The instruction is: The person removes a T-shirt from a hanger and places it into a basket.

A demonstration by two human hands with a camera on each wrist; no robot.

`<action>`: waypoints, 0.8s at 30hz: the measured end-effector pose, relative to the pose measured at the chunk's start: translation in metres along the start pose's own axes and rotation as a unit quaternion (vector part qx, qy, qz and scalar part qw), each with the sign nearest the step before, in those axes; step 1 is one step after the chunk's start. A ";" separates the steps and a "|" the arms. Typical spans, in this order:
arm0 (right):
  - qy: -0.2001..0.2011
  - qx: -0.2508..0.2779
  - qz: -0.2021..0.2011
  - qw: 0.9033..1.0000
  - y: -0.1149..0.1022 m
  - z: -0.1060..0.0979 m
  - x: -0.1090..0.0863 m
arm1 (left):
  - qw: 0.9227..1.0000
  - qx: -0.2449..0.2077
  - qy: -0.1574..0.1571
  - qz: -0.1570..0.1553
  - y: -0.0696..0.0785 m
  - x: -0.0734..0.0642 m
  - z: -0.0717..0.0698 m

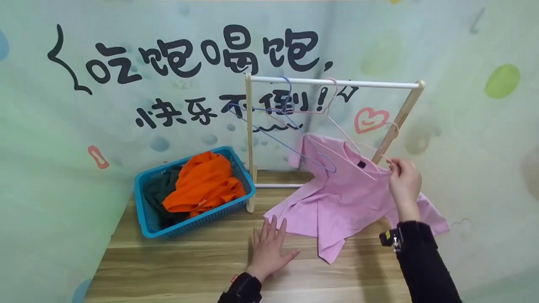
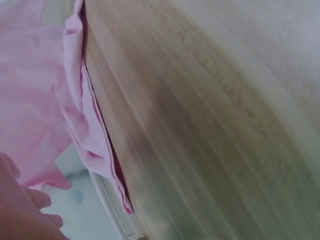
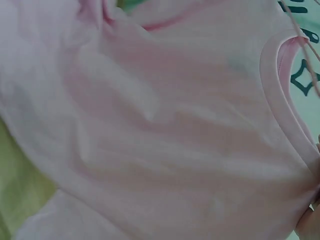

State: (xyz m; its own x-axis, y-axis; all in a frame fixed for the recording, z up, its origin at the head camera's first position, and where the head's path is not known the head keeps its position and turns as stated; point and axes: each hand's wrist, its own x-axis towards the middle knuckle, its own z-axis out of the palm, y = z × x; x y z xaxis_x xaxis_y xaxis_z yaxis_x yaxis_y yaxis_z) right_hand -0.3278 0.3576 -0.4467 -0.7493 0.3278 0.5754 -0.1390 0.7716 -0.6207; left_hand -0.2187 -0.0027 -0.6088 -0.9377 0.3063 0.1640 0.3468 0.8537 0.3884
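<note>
1. One pink T-shirt (image 1: pixel 349 198) is spreading in front of the right half of the clothes rack (image 1: pixel 358 83), its collar lying higher than its hem and its lower part draping down toward the wood-grain tabletop (image 1: pixel 168 269).
2. My right hand (image 1: pixel 405 183) is pinching the shirt at the shoulder beside the collar, thumb and fingertips together, in front of the rack's right post. A thin pink wire (image 3: pixel 303 47) is crossing by the collar in my right wrist view; I cannot tell whether my fingertips are clamping wire there along with the cloth.
3. My left hand (image 1: pixel 271 252) is reaching low in front of the rack's left post, palm down, fingers straight and apart. The fingertips are pointing at the shirt's lower left edge; I cannot tell whether they are touching it.
4. Two wire hangers are hanging from the rack's white rail: a blue hanger (image 1: pixel 289 89) nearer the left post, and a pink hanger (image 1: pixel 335 91) to its right.
5. Left of the rack, a blue plastic basket (image 1: pixel 140 206) is holding an orange garment (image 1: pixel 206 181) and a dark green garment (image 1: pixel 158 191).
6. Behind the rack, a pale printed backdrop (image 1: pixel 484 160) is showing large black Chinese lettering.
</note>
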 end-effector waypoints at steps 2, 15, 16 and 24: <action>0.000 0.003 0.000 1.000 0.008 0.003 -0.012 | 1.000 -0.006 0.003 -0.002 -0.002 0.001 -0.002; 0.008 0.025 -0.003 1.000 0.048 0.012 -0.063 | 1.000 -0.002 0.009 -0.009 -0.010 -0.001 0.000; 0.006 0.023 -0.003 1.000 0.050 0.013 -0.066 | 1.000 -0.001 0.009 -0.010 -0.011 -0.001 0.000; -0.032 0.019 -0.034 0.999 0.063 0.029 -0.089 | 1.000 -0.004 0.016 -0.014 -0.015 -0.002 0.000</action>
State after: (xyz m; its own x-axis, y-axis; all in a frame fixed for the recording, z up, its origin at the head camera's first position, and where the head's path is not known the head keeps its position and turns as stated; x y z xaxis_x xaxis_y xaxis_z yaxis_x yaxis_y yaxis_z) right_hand -0.2887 0.3608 -0.5524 -0.7764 0.2395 0.5830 -0.2144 0.7695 -0.6016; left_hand -0.2224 -0.0163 -0.6147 -0.9458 0.2693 0.1813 0.3211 0.8580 0.4009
